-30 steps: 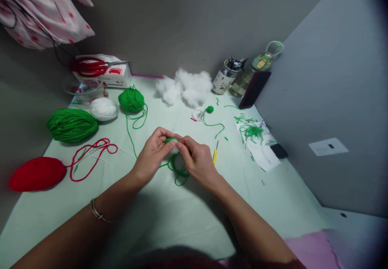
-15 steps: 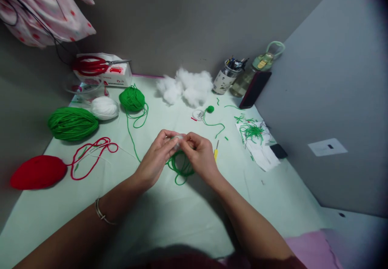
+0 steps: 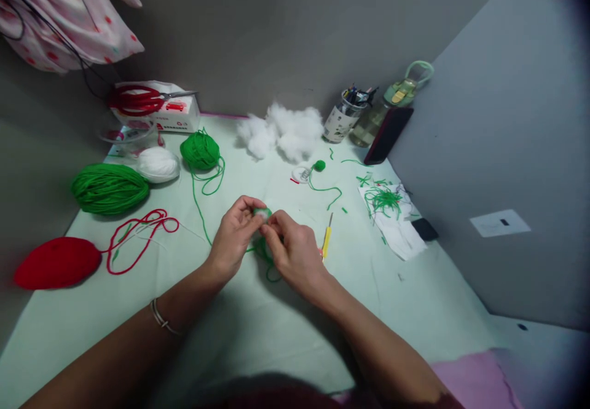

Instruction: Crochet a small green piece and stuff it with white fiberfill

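Observation:
Between my two hands is a small green crocheted piece [image 3: 264, 212] with white stuffing showing in its opening. My left hand [image 3: 235, 230] is closed around its left side, thumb across the front. The fingers of my right hand [image 3: 295, 246] are bent and pressed together at its right edge; their tips partly cover it. Below the hands lies a loose coil of green yarn [image 3: 271, 272], mostly hidden by my right hand. Just right of that hand rests a crochet hook with a yellow handle [image 3: 327, 240].
White fibre stuffing [image 3: 295, 131] lies at the back. Balls of green [image 3: 110, 187], white [image 3: 159, 164] and red yarn [image 3: 59, 262] sit on the left. Red-handled scissors [image 3: 136, 99] rest on a box. At right are a phone [image 3: 388, 135], a pen cup [image 3: 341, 120] and yarn scraps [image 3: 385, 200].
The green piece now shows around the white stuffing, where mostly white was visible before. My right hand has shifted slightly left and down, uncovering more of the yellow hook.

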Tool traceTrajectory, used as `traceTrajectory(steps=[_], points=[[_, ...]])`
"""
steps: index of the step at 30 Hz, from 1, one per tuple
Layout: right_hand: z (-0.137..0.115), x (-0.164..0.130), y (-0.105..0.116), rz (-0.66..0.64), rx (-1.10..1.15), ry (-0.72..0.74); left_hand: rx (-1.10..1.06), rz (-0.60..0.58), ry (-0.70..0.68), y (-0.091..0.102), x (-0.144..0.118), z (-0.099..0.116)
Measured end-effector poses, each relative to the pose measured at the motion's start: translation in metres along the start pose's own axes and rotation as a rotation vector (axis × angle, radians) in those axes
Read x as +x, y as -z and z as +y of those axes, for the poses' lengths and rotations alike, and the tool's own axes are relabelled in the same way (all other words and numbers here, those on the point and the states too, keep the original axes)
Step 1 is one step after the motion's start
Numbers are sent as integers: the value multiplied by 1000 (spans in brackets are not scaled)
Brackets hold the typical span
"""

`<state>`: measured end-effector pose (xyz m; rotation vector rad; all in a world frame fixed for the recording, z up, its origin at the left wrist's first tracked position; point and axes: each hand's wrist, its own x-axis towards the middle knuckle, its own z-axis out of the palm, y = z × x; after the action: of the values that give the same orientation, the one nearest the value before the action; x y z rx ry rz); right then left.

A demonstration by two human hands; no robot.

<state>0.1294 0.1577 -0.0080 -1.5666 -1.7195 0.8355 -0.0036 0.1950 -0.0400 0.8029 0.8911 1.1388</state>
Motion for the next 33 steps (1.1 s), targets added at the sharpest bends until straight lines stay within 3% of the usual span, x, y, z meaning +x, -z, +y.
traceTrajectory(steps=[6,9,12,14,16,20,23,25,29,33], points=[[7,7,10,-21,25,-2,68,21,-34,3,4,5],[12,13,22,110,9,85,93,26,-44,5,5,6],[10,14,30,125,321,130,111,23,-51,6,4,4],[8,14,32,17,653,61,126,13,-58,4,3,3],[7,15,31,-35,847,-52,140,3,-81,3,2,3],[11,17,29,12,649,-166,176,-6,-161,1,-2,5],[14,18,27,-158,442,-128,196,-29,-181,0,-4,4],[14,18,25,-209,421,-106,194,-56,-168,-1,-5,4],[12,18,21,-111,472,-91,175,-127,-121,0,-6,10],[10,17,21,-8,351,-89,164,-226,-67,3,-5,20]])
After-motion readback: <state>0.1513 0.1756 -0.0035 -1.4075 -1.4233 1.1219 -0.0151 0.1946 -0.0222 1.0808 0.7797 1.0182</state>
